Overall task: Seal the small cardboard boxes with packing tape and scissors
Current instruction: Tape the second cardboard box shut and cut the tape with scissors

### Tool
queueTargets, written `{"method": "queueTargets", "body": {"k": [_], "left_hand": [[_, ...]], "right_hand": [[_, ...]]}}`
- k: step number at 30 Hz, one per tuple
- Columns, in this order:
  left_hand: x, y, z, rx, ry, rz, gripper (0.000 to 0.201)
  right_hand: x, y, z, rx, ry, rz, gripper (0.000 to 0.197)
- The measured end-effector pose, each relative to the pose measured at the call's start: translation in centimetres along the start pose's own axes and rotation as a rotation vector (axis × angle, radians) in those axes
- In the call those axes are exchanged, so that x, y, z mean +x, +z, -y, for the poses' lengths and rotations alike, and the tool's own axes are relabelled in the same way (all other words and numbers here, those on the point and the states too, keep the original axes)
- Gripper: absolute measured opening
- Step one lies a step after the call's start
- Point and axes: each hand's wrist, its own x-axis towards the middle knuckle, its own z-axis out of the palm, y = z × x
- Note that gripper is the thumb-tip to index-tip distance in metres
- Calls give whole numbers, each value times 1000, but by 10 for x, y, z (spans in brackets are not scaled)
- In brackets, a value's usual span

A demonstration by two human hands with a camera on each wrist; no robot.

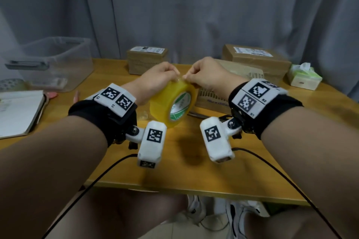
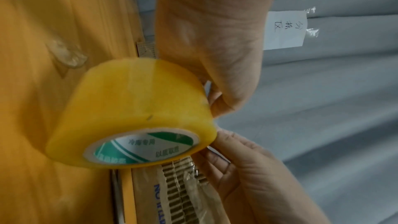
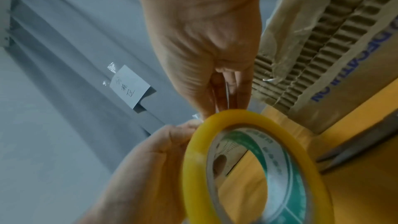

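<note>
A yellow packing tape roll (image 1: 172, 101) with a green and white core hangs above the table, held between both hands. My left hand (image 1: 175, 72) grips the roll at its top left edge (image 2: 133, 111); a finger shows inside the core (image 3: 219, 163). My right hand (image 1: 187, 77) pinches the tape's loose end at the top of the roll, fingers (image 3: 228, 91) pressed together. A small cardboard box (image 1: 219, 93) with torn corrugated edges lies just behind the roll. Grey scissors (image 1: 198, 115) lie on the table under my right wrist, partly hidden (image 3: 355, 146).
Two more cardboard boxes (image 1: 146, 60) (image 1: 254, 58) with labels stand at the back. A clear plastic bin (image 1: 52, 62) and a notebook (image 1: 17, 112) are at the left, a tissue box (image 1: 304, 75) at the far right. A crumpled tape scrap (image 2: 66, 54) lies on the wood.
</note>
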Motion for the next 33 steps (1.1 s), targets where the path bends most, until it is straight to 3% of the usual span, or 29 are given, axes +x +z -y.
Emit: {"method": "queueTargets", "body": {"k": [3,7,11,13,15,17,21,29,33], "left_hand": [[0,1,-1,2,-80,25,16],[0,8,-2,-15,7,69,23],[1,17,-5,29,64,-1,11],[3,21,-6,66,70,-67,15],[6,25,-7,99,77,-99,17],[8,28,-8,132,92,-101,18],[9,31,-6,221,145,-125,17],[5,29,-2,350,266,-146,12],[10,22,-1,502,320,-166,30]], "right_hand": [[0,4,2,-112,-4,-71,14],[-3,-2,12,-113,-59,-209,17],[-2,-13,0,-36,-43,-197,16],[-3,-15,-8,-5,-35,-200,12],[-4,-17,-13,76,-24,-219,37],[-5,-19,-13,134,-56,-211,36],[-4,-18,-15,60,-110,-176,8],[-1,-16,-21,-136,-96,-153,19],[4,-18,-31,-378,-147,-251,27]]}}
